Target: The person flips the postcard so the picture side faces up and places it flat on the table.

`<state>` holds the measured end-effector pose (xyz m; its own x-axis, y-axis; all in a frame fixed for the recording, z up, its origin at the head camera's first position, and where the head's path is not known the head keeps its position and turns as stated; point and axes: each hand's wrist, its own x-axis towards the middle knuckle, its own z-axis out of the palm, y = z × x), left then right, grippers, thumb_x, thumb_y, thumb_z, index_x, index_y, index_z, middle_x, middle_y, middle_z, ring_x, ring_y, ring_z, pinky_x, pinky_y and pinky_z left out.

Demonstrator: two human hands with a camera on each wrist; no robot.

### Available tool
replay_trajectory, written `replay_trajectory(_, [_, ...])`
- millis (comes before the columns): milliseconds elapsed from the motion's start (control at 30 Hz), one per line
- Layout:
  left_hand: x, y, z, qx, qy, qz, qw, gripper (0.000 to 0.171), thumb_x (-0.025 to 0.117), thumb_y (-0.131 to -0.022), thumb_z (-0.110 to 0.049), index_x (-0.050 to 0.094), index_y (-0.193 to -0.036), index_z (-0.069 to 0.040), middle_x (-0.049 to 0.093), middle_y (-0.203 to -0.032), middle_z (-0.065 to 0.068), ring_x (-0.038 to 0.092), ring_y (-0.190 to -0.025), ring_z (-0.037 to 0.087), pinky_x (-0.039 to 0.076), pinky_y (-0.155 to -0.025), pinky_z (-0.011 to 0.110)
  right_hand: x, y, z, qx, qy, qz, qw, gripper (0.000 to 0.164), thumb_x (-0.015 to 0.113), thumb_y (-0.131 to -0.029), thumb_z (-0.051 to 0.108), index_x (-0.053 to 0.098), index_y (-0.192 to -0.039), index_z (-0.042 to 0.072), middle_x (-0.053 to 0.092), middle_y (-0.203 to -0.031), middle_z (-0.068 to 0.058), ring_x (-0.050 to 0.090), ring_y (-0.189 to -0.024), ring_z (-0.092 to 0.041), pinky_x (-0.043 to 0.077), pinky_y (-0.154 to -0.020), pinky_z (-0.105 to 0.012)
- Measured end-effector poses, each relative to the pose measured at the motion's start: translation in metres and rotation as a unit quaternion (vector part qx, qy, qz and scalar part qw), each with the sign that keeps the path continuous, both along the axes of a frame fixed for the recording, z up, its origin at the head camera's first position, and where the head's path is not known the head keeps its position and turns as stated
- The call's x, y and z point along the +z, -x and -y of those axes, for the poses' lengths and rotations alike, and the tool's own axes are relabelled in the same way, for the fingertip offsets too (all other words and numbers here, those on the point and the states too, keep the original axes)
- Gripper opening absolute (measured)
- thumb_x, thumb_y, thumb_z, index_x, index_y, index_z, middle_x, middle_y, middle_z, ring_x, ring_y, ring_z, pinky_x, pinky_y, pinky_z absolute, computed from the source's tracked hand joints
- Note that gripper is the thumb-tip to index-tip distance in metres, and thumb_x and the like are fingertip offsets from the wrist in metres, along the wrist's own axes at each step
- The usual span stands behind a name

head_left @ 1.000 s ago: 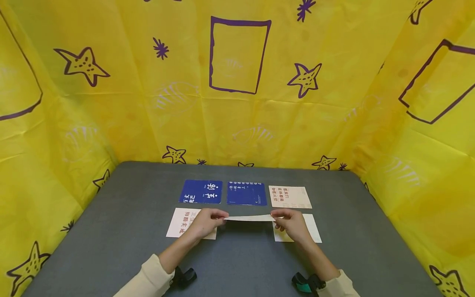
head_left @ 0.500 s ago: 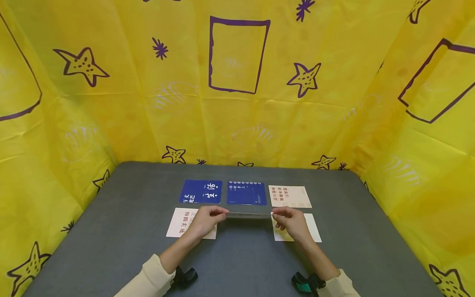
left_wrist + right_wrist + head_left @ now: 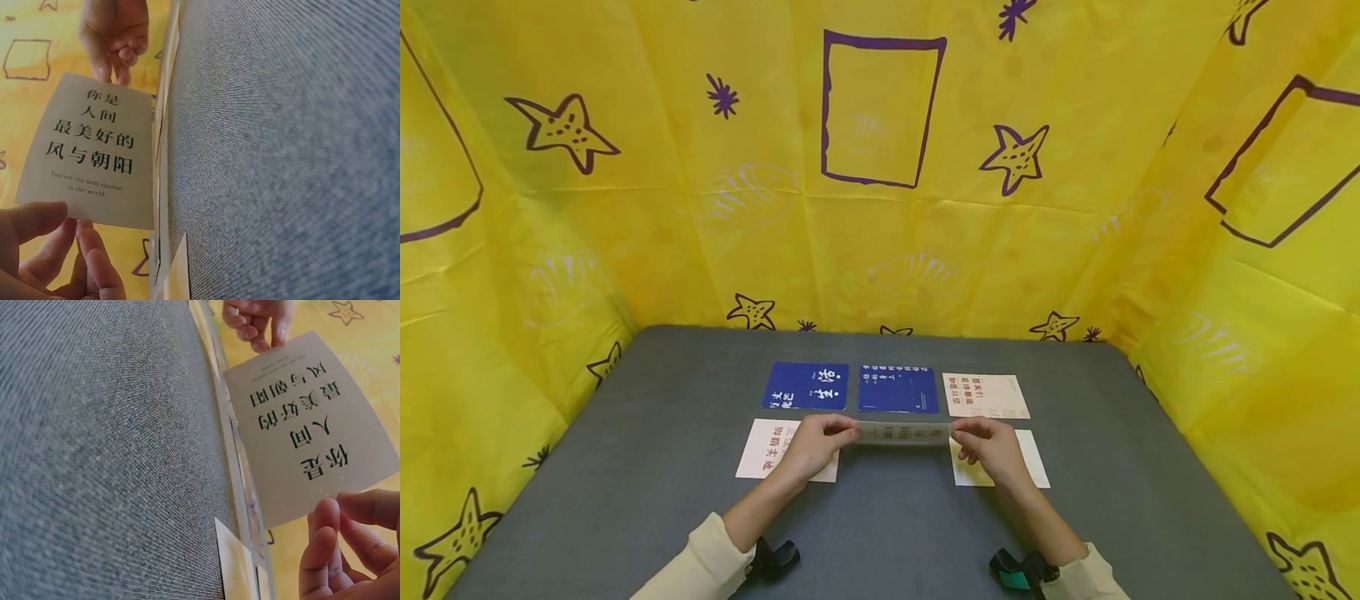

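Note:
Between the two hands a pale postcard is held up over the table, its printed side turned toward the person. Dark Chinese characters and small English lines cover that side of the postcard in the left wrist view. My left hand pinches one short end between thumb and fingers. At the opposite end my right hand pinches it the same way, also visible with the right hand low in the right wrist view. A white card with red characters lies partly under the left hand, and a pale card under the right.
Along the back of the grey table lie two blue cards and a cream card with reddish print. Yellow patterned cloth encloses the table at the back and sides.
The postcard has rotated in both hands: first a thin white face, then nearly edge-on, and now its printed side shows. The hands have hardly shifted; the cards on the table stay put.

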<state>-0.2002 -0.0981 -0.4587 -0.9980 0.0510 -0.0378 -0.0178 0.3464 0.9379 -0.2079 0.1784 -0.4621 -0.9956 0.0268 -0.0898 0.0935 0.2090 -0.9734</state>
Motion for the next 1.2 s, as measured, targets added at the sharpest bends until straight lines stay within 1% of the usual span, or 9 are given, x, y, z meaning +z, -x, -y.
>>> replay_trajectory(200, [-0.0002, 0.0007, -0.0005, 0.009, -0.002, 0.0, 1.0, 0.01, 0.068, -0.086, -0.006, 0.074, -0.093, -0.002, 0.074, -0.094, 0.01, 0.061, -0.084, 0.012, 0.049, -0.078, 0.028, 0.0004, 0.0, -0.0004, 0.001, 0.004, 0.006, 1.0, 0.017, 0.067, -0.086, 0.0, 0.067, -0.099, -0.011, 0.067, -0.075, -0.01, 0.057, -0.055, -0.015, 0.049, -0.053, -0.024])
replay_trajectory(400, [-0.0002, 0.0006, -0.0001, 0.01, 0.008, 0.004, 0.9999, 0.012, 0.067, -0.088, -0.007, 0.074, -0.096, -0.001, 0.073, -0.097, 0.011, 0.063, -0.088, 0.016, 0.051, -0.079, 0.031, 0.0006, -0.0008, -0.0006, 0.0, 0.008, 0.013, 1.0, 0.019, 0.067, -0.087, 0.001, 0.067, -0.101, -0.011, 0.065, -0.075, -0.007, 0.057, -0.056, -0.015, 0.049, -0.053, -0.025])
replay_trajectory(567, [0.0007, 0.0008, 0.0, 0.007, 0.016, 0.002, 0.9998, 0.013, 0.067, -0.088, -0.008, 0.074, -0.096, -0.001, 0.074, -0.098, 0.012, 0.064, -0.089, 0.017, 0.051, -0.08, 0.032, -0.0004, -0.0008, -0.001, -0.003, 0.008, 0.016, 1.0, 0.018, 0.068, -0.087, 0.003, 0.067, -0.1, -0.01, 0.064, -0.075, -0.004, 0.057, -0.056, -0.016, 0.048, -0.053, -0.025])
replay_trajectory(900, [0.0002, 0.0003, -0.0002, 0.008, 0.018, 0.001, 0.9998, 0.013, 0.068, -0.088, -0.008, 0.075, -0.095, -0.001, 0.074, -0.097, 0.011, 0.063, -0.088, 0.016, 0.05, -0.078, 0.032, -0.0037, 0.0002, 0.0004, -0.007, 0.004, 0.031, 0.999, 0.013, 0.067, -0.086, 0.0, 0.068, -0.096, -0.008, 0.065, -0.072, -0.006, 0.054, -0.052, -0.016, 0.045, -0.051, -0.025])
replay_trajectory(1000, [0.0, 0.0, -0.0002, 0.009, 0.017, 0.001, 0.9998, 0.013, 0.068, -0.087, -0.008, 0.075, -0.096, -0.001, 0.074, -0.096, 0.011, 0.063, -0.086, 0.017, 0.05, -0.076, 0.03, -0.0039, -0.0007, 0.001, -0.006, 0.001, 0.029, 1.0, 0.014, 0.067, -0.085, -0.001, 0.067, -0.096, -0.008, 0.066, -0.072, -0.007, 0.053, -0.051, -0.016, 0.044, -0.05, -0.024])
replay_trajectory(1200, [-0.0021, 0.0018, -0.0027, 0.016, 0.016, 0.013, 0.9997, 0.013, 0.068, -0.086, -0.007, 0.073, -0.096, 0.001, 0.072, -0.085, 0.009, 0.062, -0.076, 0.018, 0.048, -0.066, 0.026, -0.0045, -0.0023, 0.0026, -0.011, -0.018, 0.021, 1.0, 0.013, 0.067, -0.084, -0.001, 0.068, -0.096, -0.007, 0.067, -0.069, -0.006, 0.052, -0.048, -0.015, 0.042, -0.047, -0.024])
